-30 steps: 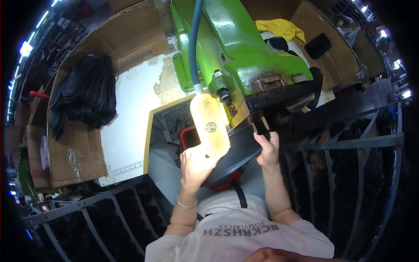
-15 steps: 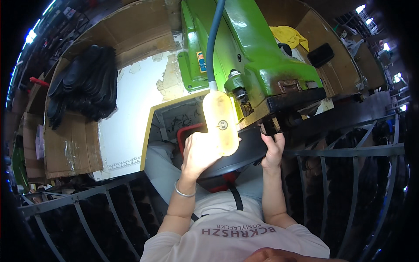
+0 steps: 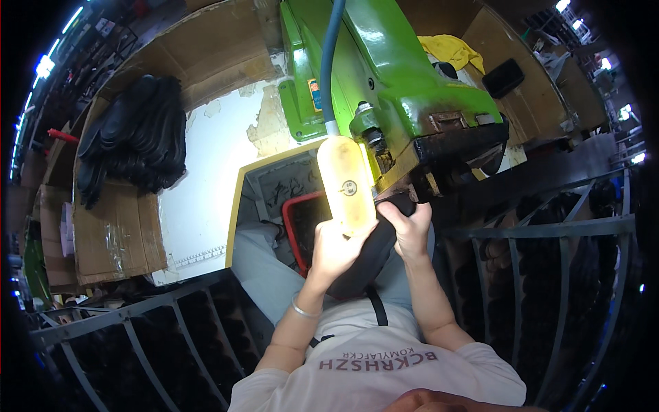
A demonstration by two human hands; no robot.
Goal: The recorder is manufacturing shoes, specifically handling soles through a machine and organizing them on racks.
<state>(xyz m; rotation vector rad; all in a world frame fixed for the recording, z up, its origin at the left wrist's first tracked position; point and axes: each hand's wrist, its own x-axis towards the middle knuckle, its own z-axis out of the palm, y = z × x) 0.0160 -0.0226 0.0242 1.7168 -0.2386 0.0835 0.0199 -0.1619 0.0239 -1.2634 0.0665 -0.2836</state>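
Observation:
A black, soft piece [image 3: 376, 253], seemingly a shoe upper, hangs between my hands in front of the green machine [image 3: 412, 89]. My right hand [image 3: 410, 232] pinches its upper edge, thumb on top, close below the machine's dark working head [image 3: 439, 154]. On the other side, my left hand [image 3: 334, 253] grips the piece with the thumb along its edge; the yellow lamp [image 3: 347, 180] covers part of those fingers. Where the piece meets the machine is too dark to make out.
A heap of similar black pieces [image 3: 137, 137] lies at the left in a cardboard box [image 3: 117, 240] on the white table [image 3: 199, 206]. A red-rimmed bin [image 3: 288, 223] sits beneath the table cutout. Metal racks [image 3: 556, 230] flank me. A yellow cloth [image 3: 453, 53] lies at the back right.
My right hand has moved left and slightly down from the working head, with the thumb now across the piece. My left hand has shifted right and down, bringing the hands closer together.

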